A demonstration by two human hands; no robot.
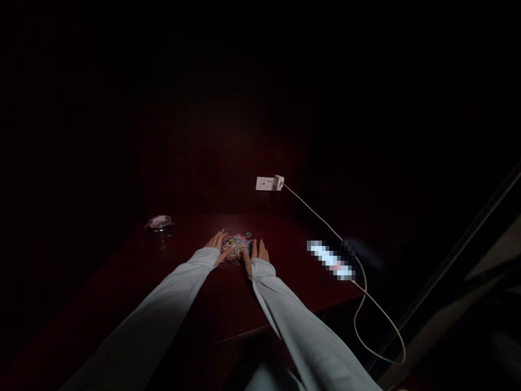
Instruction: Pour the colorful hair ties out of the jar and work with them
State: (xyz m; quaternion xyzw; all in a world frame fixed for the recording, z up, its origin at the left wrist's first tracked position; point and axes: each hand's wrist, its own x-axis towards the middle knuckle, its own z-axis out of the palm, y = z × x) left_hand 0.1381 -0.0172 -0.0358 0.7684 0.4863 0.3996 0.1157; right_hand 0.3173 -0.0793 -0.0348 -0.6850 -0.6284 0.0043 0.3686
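- And there it was, the heap of small coloured loops (235, 248), out on the dark red table (285, 233), right between the two hands!
- The left hand (216, 243) lay along the heap's left side, fingers extended and spread a little, its thumb reaching in at the near edge.
- Over on the other flank, the right hand (259, 253) matched it, fingers pointing away from the body, thumb set apart from them and against the heap.
- No pinch showed on either side; whether a loop or two sat trapped beneath a thumb, one could not tell.
- One greenish loop (248, 234) lay loose just beyond the heap, a little straggler!
- As for handling, these looked like featherweights: probably soft, stretchy and hard to break, though apt to tangle and scatter.
- The best hold, by that reckoning, was a cupped palm at each flank for the mass, or thumb and fingertip on the rim for a single loop.
- Further out, a round container (159, 222) stood well apart at the left, while a lit phone (330, 260) lay to the right, a white cable (313, 210) running by it.
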